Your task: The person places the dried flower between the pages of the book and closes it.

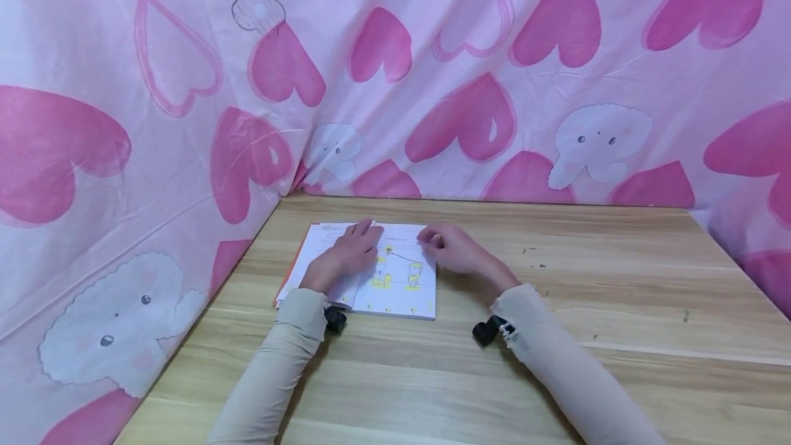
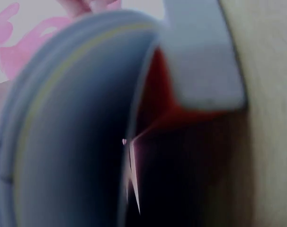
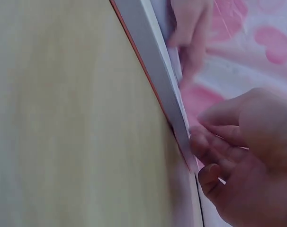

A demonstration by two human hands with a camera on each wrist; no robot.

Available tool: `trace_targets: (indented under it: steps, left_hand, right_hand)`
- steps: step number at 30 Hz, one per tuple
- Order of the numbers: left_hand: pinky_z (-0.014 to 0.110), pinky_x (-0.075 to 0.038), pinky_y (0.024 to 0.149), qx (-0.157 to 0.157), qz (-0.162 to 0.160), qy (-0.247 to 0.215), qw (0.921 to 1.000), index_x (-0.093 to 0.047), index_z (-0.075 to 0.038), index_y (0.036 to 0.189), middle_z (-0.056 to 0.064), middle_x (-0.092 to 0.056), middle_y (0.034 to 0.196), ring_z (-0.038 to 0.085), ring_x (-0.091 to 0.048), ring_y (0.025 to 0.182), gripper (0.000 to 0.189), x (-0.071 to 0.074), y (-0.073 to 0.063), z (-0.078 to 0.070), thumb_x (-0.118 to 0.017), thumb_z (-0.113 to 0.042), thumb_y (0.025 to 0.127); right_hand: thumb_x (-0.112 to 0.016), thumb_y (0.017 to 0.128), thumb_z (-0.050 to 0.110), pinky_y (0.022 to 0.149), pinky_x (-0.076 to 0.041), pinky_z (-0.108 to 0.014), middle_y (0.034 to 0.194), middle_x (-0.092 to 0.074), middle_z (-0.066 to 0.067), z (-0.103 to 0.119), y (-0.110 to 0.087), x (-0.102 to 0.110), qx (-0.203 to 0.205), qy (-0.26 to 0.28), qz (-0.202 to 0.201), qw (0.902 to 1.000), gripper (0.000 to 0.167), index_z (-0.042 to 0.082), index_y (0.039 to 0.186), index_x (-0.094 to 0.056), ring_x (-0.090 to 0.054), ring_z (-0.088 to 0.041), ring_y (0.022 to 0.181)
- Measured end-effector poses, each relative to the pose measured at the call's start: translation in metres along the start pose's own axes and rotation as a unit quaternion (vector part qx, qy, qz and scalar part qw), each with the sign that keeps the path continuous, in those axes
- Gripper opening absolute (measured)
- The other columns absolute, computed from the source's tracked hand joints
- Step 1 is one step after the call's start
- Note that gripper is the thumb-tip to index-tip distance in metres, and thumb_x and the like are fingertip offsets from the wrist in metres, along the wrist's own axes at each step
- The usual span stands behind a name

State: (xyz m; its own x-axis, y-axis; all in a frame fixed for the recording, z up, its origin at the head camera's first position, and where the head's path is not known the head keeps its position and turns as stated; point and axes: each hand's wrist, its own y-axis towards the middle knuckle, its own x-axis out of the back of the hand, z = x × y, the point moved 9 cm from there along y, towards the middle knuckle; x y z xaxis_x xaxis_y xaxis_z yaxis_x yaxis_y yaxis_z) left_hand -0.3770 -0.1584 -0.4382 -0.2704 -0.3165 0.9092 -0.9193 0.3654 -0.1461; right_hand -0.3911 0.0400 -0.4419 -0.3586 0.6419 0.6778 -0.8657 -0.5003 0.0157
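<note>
An open book with white pages and a red-orange cover edge lies on the table. Yellow-and-black line drawings show on its right page. My left hand rests on the book near the fold, its fingers extended across the paper. At the upper right edge of the right page, my right hand has its thumb and curled fingers together on a page. The right wrist view shows this hand close against the page block. In the left wrist view, a curved page fills much of the picture, blurred.
The wooden table extends to the right of the book and toward me. Pink heart-patterned cloth hangs behind the table and along its left side. A black wrist camera sits below the right sleeve, another by the left.
</note>
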Motion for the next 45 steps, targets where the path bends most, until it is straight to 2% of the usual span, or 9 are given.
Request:
trace_targets:
  steps: [3,7,13,16,23,27,31,37,45]
  left_hand:
    - [0.064,-0.018,0.134,-0.003,-0.007,-0.007,0.9999,-0.033,-0.009,0.170,0.021,-0.016,0.181,0.045,-0.013,0.168,0.058,0.003,-0.002,0.003,-0.035,-0.022,0.114]
    - [0.060,-0.023,0.134,-0.001,-0.040,-0.003,0.9992,-0.034,-0.009,0.169,0.019,-0.027,0.178,0.042,-0.021,0.166,0.056,0.007,0.000,0.009,-0.038,-0.020,0.115]
    - [0.054,-0.027,0.134,0.009,-0.090,-0.014,0.9958,-0.041,-0.008,0.166,0.018,-0.042,0.172,0.039,-0.032,0.163,0.059,0.015,0.000,0.016,-0.049,-0.004,0.108]
    - [0.054,-0.030,0.133,0.021,-0.105,-0.001,0.9943,-0.046,-0.007,0.164,0.019,-0.046,0.169,0.040,-0.037,0.161,0.056,0.018,0.000,0.019,-0.050,-0.006,0.108]
    - [0.063,-0.037,0.126,0.089,-0.109,0.034,0.9895,-0.050,-0.004,0.159,0.024,-0.048,0.164,0.049,-0.043,0.154,0.050,0.026,-0.006,0.037,-0.045,-0.022,0.112]
    - [0.073,-0.028,0.125,0.186,-0.072,0.039,0.9791,-0.041,0.001,0.161,0.037,-0.037,0.163,0.064,-0.033,0.150,0.065,0.025,-0.016,0.054,-0.041,-0.043,0.113]
    - [0.075,-0.031,0.117,0.259,-0.053,0.039,0.9635,-0.038,0.006,0.158,0.050,-0.035,0.155,0.069,-0.036,0.142,0.079,0.024,-0.023,0.065,-0.040,-0.056,0.109]
    - [0.070,-0.038,0.115,0.254,-0.051,0.048,0.9648,-0.039,0.009,0.156,0.043,-0.053,0.149,0.060,-0.050,0.138,0.079,0.026,-0.026,0.061,-0.037,-0.055,0.111]
    - [0.070,-0.045,0.111,0.230,-0.085,0.049,0.9682,-0.047,0.010,0.144,0.038,-0.063,0.137,0.053,-0.063,0.128,0.073,0.035,-0.028,0.056,-0.039,-0.055,0.112]
  right_hand:
    - [-0.068,0.107,0.025,0.096,-0.060,-0.048,0.139,-0.066,-0.010,-0.014,-0.006,0.010,-0.011,0.005,0.003,0.9999,0.042,0.013,0.147,-0.063,-0.067,-0.029,0.116]
    - [-0.074,0.105,0.032,0.124,-0.043,-0.056,0.167,-0.050,-0.006,-0.024,-0.011,0.017,-0.008,0.003,0.012,0.9999,0.061,0.013,0.159,-0.054,-0.051,-0.030,0.150]
    - [-0.078,0.101,0.036,0.128,-0.037,-0.058,0.177,-0.034,-0.008,-0.020,-0.010,0.010,0.012,-0.013,0.035,0.9992,0.077,0.012,0.166,-0.044,-0.040,-0.033,0.157]
    - [-0.078,0.101,0.037,0.130,-0.033,-0.059,0.178,-0.032,-0.009,-0.019,-0.010,0.008,0.007,-0.025,0.037,0.9990,0.078,0.014,0.167,-0.043,-0.033,-0.033,0.163]
    - [-0.079,0.100,0.037,0.131,-0.031,-0.059,0.178,-0.032,-0.007,-0.021,-0.013,0.008,-0.011,-0.019,0.033,0.9992,0.079,0.016,0.167,-0.043,-0.030,-0.034,0.165]
    - [-0.079,0.100,0.039,0.132,-0.030,-0.058,0.179,-0.031,-0.006,-0.022,-0.013,0.008,-0.016,-0.018,0.034,0.9991,0.079,0.017,0.167,-0.043,-0.029,-0.033,0.166]
    - [-0.078,0.100,0.039,0.131,-0.032,-0.058,0.178,-0.032,-0.007,-0.023,-0.013,0.008,-0.019,-0.024,0.034,0.9990,0.078,0.017,0.167,-0.043,-0.033,-0.034,0.163]
    - [-0.078,0.100,0.040,0.129,-0.036,-0.056,0.179,-0.031,-0.006,-0.025,-0.014,0.008,-0.025,-0.028,0.031,0.9988,0.077,0.018,0.166,-0.044,-0.043,-0.031,0.152]
    - [-0.076,0.102,0.040,0.117,-0.042,-0.050,0.178,-0.032,-0.008,-0.024,-0.016,0.010,-0.019,-0.036,0.025,0.9989,0.075,0.015,0.166,-0.045,-0.048,-0.031,0.137]
